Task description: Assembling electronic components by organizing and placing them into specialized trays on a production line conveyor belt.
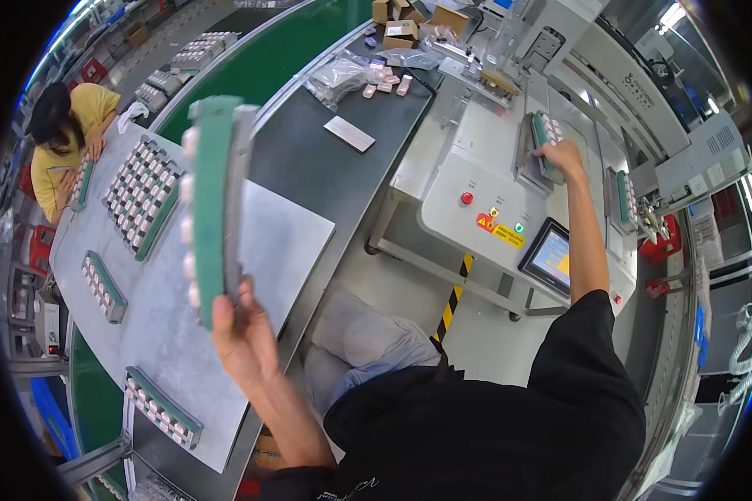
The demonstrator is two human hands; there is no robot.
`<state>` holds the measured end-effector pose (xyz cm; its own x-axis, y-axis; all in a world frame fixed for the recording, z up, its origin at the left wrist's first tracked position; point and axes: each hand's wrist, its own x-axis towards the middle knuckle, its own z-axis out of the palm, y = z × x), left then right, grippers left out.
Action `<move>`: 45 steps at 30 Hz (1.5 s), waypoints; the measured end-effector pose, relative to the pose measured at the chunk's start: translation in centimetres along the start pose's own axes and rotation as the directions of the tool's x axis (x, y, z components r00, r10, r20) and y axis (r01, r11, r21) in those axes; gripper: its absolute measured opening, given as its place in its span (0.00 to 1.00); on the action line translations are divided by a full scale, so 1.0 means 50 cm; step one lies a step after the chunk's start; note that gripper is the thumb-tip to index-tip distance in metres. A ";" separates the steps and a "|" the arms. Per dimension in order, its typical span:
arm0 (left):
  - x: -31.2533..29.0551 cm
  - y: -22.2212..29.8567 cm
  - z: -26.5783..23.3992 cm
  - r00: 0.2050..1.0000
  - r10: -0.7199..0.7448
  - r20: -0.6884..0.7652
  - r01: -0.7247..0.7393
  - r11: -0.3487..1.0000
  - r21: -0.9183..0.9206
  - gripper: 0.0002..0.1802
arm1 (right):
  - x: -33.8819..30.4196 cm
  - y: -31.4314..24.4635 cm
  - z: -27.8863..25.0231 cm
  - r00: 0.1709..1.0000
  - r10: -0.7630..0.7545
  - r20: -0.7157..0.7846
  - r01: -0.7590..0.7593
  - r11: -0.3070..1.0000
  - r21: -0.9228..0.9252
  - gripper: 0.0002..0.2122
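Observation:
My left hand (246, 334) is closed round the lower end of a long green-and-grey strip fixture (212, 200), held upright above the grey board; pale round pieces line its left side. With my arm stretched to the right, my right hand (563, 159) grips a similar green fixture (546, 129) that sits in a metal holder on the white machine. Its fingertips are partly hidden behind the hand. Another loaded fixture (624, 199) stands farther right on the machine. On the board, two single fixtures (104, 288) (162, 407) lie apart, near a packed block of them (142, 196).
A touch screen (546, 255) and a red button (467, 198) are on the machine's front. Plastic bags (342, 77), small boxes and a flat white piece (349, 134) lie on the dark bench. At far left a person in yellow (92, 108) handles another fixture.

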<state>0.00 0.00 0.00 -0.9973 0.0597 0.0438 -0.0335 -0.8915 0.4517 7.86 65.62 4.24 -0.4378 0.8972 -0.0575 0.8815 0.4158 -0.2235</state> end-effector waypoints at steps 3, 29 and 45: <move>-0.024 0.069 -0.001 0.999 -0.020 0.032 0.026 0.981 -0.195 0.36 | 0.018 0.001 0.016 0.992 -0.119 -0.036 0.114 0.987 -0.116 0.31; -0.125 0.316 -0.112 0.967 0.246 -0.065 -0.249 0.863 -0.439 0.33 | -0.261 0.139 0.110 0.688 -0.361 -0.630 0.351 0.925 -0.148 0.43; -0.175 0.321 -0.100 0.954 0.281 -0.103 -0.294 0.814 -0.500 0.46 | -0.266 0.079 0.076 0.716 -0.328 -0.617 0.324 0.938 -0.122 0.34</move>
<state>7.88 -17.09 2.40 -0.9678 -0.2397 0.0771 0.2326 -0.9683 -0.0909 16.48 54.76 0.41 -0.4934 0.5976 0.6320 0.7066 0.6991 -0.1094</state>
